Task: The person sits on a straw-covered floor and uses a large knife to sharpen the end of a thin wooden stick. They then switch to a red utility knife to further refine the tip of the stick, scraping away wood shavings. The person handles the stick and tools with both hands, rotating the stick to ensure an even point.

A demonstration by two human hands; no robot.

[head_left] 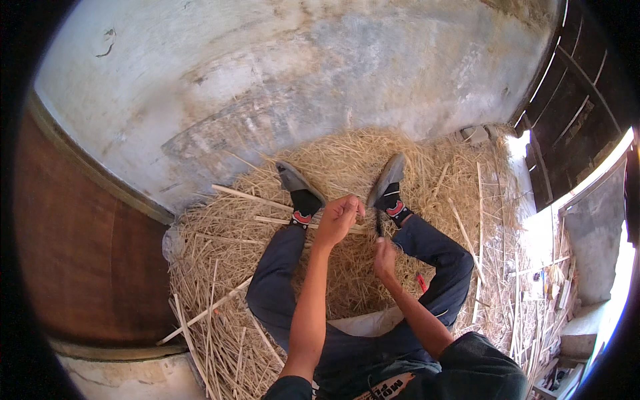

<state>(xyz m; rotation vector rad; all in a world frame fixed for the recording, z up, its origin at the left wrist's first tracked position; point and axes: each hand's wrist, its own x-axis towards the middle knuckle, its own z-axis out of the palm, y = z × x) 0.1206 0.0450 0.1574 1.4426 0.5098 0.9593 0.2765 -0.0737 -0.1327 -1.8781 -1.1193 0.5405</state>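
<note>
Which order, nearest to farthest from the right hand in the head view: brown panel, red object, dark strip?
1. Dark strip: in the right hand, jutting forward.
2. Red object: right of the hand, beside the right leg.
3. Brown panel: far left, past the straw.

left hand [342, 213]: left shoe [295, 179] ahead-left, left trouser leg [275, 263] blocking left | right hand [385, 258]: slim black piece [379, 225] and right shoe [389, 176] ahead, right trouser leg [437, 248] blocking right | ahead of both: free lane between shoes above straw [348, 157] | behind: room between forearms [310, 320]
</note>
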